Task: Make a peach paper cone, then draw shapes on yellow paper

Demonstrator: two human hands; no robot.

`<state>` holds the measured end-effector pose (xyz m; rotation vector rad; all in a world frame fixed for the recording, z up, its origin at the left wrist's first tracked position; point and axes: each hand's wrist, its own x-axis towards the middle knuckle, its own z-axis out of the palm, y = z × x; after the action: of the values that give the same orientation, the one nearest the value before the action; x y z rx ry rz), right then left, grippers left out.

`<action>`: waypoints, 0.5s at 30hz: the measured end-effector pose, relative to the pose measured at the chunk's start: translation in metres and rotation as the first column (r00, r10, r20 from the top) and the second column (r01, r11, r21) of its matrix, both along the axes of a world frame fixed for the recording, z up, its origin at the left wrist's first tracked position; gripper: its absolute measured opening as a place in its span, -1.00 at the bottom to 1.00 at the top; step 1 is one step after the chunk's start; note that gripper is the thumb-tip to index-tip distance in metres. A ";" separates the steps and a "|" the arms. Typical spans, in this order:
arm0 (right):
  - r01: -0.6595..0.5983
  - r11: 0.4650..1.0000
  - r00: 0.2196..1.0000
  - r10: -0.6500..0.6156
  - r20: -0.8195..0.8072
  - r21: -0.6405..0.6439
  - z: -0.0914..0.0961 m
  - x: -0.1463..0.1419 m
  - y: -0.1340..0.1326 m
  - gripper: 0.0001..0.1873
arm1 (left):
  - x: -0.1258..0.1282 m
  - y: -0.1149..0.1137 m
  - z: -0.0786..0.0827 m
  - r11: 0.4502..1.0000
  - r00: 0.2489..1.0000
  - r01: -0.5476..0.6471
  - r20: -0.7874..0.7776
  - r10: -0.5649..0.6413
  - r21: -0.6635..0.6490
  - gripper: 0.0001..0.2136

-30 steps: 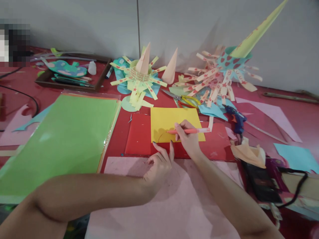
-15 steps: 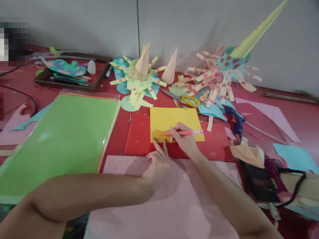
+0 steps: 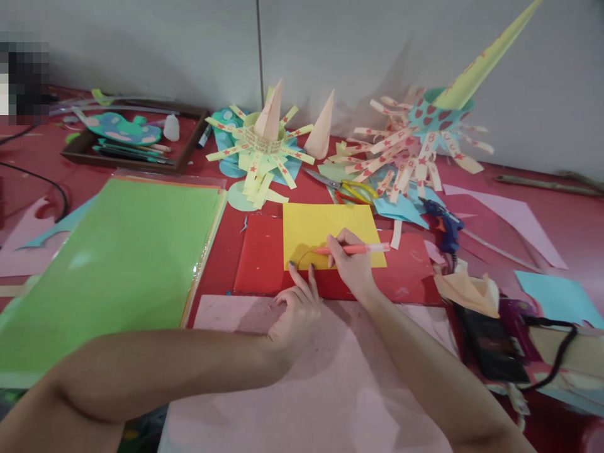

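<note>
A yellow sheet of paper [image 3: 330, 220] lies on a red board [image 3: 259, 258] in front of me. My right hand [image 3: 352, 261] is closed round a coral-coloured pen [image 3: 358, 249], whose tip meets the yellow paper. A thin curved line in a reddish tone runs from the tip down toward the paper's lower left. My left hand [image 3: 299, 299] has its fingers spread, and two fingertips press on the paper's lower edge. Below the board is a large pale pink sheet [image 3: 302, 409], with both forearms over it.
Green sheets [image 3: 127, 251] in clear plastic lie on the left. Behind stand a wooden tray [image 3: 127, 165], paper cones [image 3: 321, 129] and fringed paper crowns [image 3: 264, 135]. Yellow-handled scissors [image 3: 356, 189], a blue glue gun [image 3: 446, 223] and a black phone-like object [image 3: 495, 346] lie to the right.
My right hand has moved the pen slightly right and up across the yellow paper, and the curved line has grown longer. My left hand stays in place on the paper's edge.
</note>
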<state>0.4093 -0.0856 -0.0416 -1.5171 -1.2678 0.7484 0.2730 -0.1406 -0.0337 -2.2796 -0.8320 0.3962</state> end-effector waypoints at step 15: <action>-0.037 0.999 0.999 0.037 0.012 -0.025 0.002 -0.001 -0.002 -0.66 | 0.003 0.000 0.002 1.000 1.000 0.003 0.016 -0.003 -0.011 -0.52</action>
<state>0.4086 -0.0874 -0.0398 -1.5239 -1.3029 0.7824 0.2756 -0.1403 -0.0321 -2.2966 -0.8362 0.3832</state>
